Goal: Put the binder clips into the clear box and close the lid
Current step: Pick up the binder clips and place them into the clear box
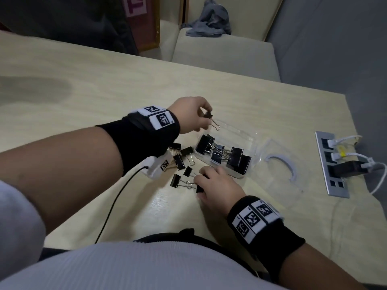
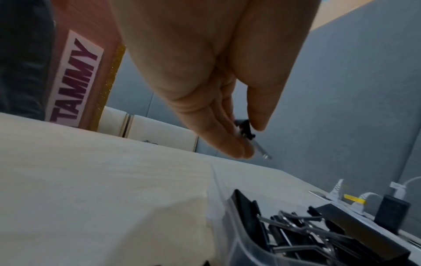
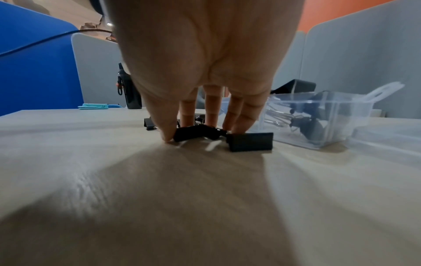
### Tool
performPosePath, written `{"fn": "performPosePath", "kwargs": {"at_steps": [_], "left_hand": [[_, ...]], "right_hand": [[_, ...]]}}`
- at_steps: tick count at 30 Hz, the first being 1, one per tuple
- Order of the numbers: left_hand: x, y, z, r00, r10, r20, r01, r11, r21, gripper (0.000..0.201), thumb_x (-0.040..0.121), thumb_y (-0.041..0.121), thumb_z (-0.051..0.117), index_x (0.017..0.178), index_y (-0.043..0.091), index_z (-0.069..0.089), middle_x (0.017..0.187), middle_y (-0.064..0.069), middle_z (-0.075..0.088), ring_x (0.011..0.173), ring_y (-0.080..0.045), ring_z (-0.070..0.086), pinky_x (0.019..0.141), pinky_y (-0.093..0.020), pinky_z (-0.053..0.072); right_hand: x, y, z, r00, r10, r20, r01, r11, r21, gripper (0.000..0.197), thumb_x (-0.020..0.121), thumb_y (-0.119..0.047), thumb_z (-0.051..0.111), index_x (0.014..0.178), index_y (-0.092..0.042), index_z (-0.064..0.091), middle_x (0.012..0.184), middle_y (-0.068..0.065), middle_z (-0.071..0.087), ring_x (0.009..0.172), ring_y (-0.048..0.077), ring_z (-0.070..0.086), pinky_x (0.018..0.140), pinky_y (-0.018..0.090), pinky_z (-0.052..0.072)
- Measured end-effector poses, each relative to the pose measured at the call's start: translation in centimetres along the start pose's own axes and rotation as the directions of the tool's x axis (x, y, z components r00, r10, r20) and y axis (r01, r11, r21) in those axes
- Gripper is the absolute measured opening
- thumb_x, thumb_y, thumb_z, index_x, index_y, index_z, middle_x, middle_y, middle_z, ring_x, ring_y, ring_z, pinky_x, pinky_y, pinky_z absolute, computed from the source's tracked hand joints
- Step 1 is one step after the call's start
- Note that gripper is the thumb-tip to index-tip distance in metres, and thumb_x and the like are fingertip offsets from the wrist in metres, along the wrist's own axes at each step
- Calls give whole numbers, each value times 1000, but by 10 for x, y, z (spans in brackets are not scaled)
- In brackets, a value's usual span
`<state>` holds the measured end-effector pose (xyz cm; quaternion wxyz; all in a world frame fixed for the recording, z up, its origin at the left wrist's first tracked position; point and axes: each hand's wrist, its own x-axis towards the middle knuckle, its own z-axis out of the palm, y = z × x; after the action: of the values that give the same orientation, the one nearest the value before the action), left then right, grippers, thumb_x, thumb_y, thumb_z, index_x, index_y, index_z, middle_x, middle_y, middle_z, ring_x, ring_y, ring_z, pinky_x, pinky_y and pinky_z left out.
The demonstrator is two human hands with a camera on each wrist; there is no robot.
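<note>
My left hand [image 1: 204,118] hovers over the far left corner of the clear box [image 1: 240,133] and pinches a small black binder clip [image 1: 208,115] with its wire handle hanging down. The left wrist view shows that clip [image 2: 245,128] between thumb and fingers of the hand [image 2: 251,139], above the box [image 2: 244,246]. Several black clips [image 1: 222,150] lie in the box. Its lid [image 1: 278,164] lies open to the right. My right hand [image 1: 200,182] is down on the table, thumb and fingers closing round a clip [image 3: 191,135]. Several loose clips [image 1: 180,161] lie left of the box.
A socket panel [image 1: 323,143] with white cables and a black adapter [image 1: 347,168] sits in the table at the right. A black cable [image 1: 117,197] runs from my left wrist toward my body. Another clip [image 3: 250,141] lies beside my right fingers. A chair with grey cloth [image 1: 209,19] stands beyond the table.
</note>
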<state>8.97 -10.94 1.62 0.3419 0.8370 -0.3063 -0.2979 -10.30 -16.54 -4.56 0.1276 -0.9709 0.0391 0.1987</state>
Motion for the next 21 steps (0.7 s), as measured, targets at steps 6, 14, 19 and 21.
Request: {"fn": "performPosePath", "kwargs": {"at_steps": [6, 14, 19, 21], "left_hand": [[-1, -5, 7, 999, 20, 31, -24, 989, 143, 44, 90, 24, 60, 133, 23, 49, 118, 4, 66, 99, -19, 65, 89, -32, 52], [-34, -51, -16, 960, -236, 153, 44, 663, 748, 34, 80, 36, 67, 108, 20, 56, 103, -1, 64, 87, -20, 56, 74, -32, 48], [-54, -73, -12, 874, -445, 198, 53, 492, 869, 72, 63, 39, 84, 118, 16, 45, 110, -7, 60, 92, -25, 62, 69, -32, 49], [-56, -78, -5, 892, -406, 198, 55, 533, 844, 65, 66, 31, 82, 116, 14, 45, 108, -8, 61, 91, -26, 63, 69, -33, 51]], "right_hand": [[-5, 2, 2, 999, -8, -42, 7, 1000, -23, 35, 89, -31, 51, 120, -17, 54, 125, 4, 53, 116, 28, 42, 96, 40, 43], [-8, 11, -9, 991, -14, -136, 25, 996, 80, 27, 85, -35, 56, 109, -23, 56, 109, -3, 57, 105, 21, 51, 94, 37, 43], [-3, 16, -42, 904, 215, -369, -42, 904, 424, 18, 85, -32, 62, 100, -24, 59, 102, -9, 47, 85, 11, 57, 79, 29, 48], [5, 27, -58, 813, 385, -438, -112, 840, 530, 20, 86, -33, 63, 103, -24, 59, 106, -7, 46, 77, 7, 58, 79, 29, 50]]}}
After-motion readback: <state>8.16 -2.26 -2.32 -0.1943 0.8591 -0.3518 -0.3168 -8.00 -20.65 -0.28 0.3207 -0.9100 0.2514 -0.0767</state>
